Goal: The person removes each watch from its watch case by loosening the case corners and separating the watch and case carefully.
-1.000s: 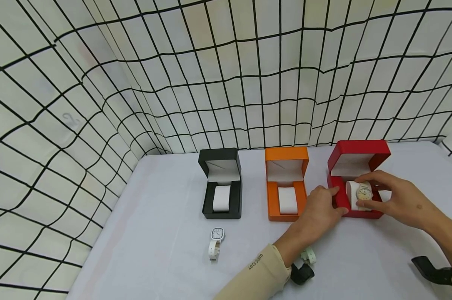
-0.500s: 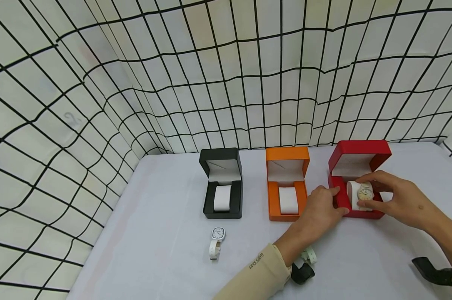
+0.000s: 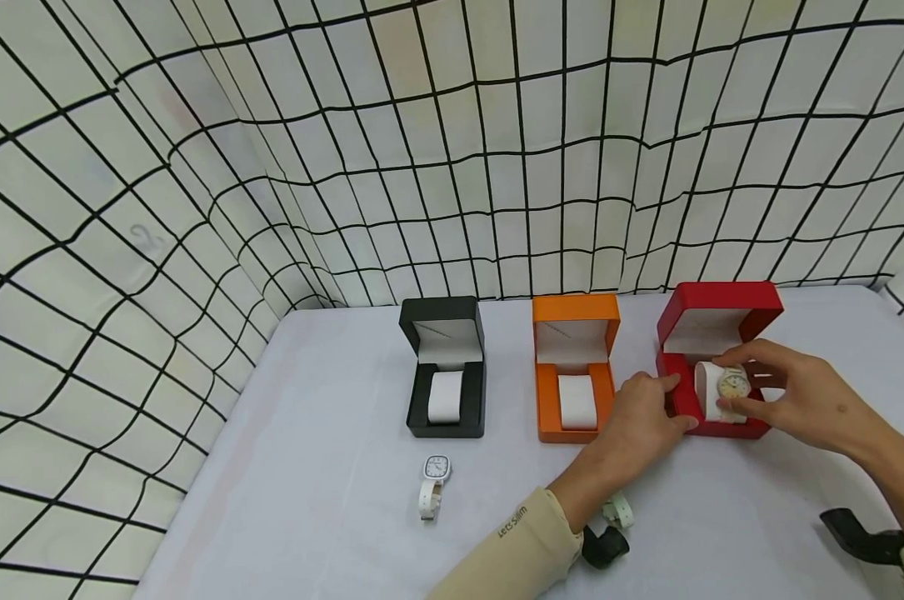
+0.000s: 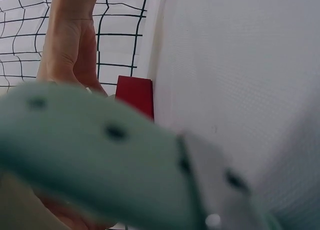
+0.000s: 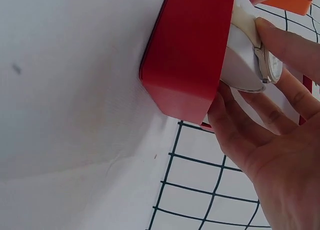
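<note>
A cream watch with a round pale dial is wrapped around a white cushion in the open red watch box. My right hand pinches the watch and cushion between thumb and fingers. In the right wrist view, the thumb lies on the cream strap and several fingers reach under the cushion. My left hand grips the box's left side near its front corner. The left wrist view is largely blocked by a blurred mint-green strap; the left hand's grip is hidden there.
A black watch box and an orange watch box stand open to the left, each with a white cushion. A white watch lies before the black box. Another mint watch is partly under the left forearm. Black netting surrounds the table.
The cream watch and its cushion have shifted very slightly to the right within the red box, along with my right fingertips. My left hand has stayed on the box.
</note>
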Tool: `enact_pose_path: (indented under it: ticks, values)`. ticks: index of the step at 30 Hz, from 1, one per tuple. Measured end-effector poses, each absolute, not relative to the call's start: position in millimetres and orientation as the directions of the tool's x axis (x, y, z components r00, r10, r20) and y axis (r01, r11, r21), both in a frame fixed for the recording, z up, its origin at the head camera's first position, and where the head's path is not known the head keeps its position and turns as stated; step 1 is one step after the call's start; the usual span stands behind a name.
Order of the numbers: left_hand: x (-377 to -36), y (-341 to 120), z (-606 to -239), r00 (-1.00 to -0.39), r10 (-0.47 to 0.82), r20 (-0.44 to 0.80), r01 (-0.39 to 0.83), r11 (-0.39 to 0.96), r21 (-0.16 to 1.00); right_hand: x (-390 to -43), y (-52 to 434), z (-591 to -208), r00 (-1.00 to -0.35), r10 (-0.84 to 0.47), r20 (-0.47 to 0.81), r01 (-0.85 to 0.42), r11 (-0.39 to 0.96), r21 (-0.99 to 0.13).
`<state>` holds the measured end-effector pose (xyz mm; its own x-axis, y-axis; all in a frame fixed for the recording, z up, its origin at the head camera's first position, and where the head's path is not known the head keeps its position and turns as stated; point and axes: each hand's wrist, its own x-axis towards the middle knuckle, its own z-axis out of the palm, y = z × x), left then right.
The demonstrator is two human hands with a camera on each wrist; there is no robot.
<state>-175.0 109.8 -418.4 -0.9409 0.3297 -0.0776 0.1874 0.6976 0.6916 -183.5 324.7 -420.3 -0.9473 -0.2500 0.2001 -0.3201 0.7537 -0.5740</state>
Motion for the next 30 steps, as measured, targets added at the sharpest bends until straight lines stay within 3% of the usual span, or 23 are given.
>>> enact_pose_path:
  ticks: [22,30]
  values:
    - [-175.5,108.8,-419.2,-0.940,0.331,-0.082,0.185,0.697,0.693,-182.1,324.9,-422.0,-0.968,-0.210,0.135,-0.247,0.741,-0.624]
    - [-174.8,109.2,-419.5,-0.938,0.340,-0.066,0.206,0.703,0.680,-181.4,323.8,-420.6,-0.959,-0.213,0.187,-0.283,0.738,-0.612]
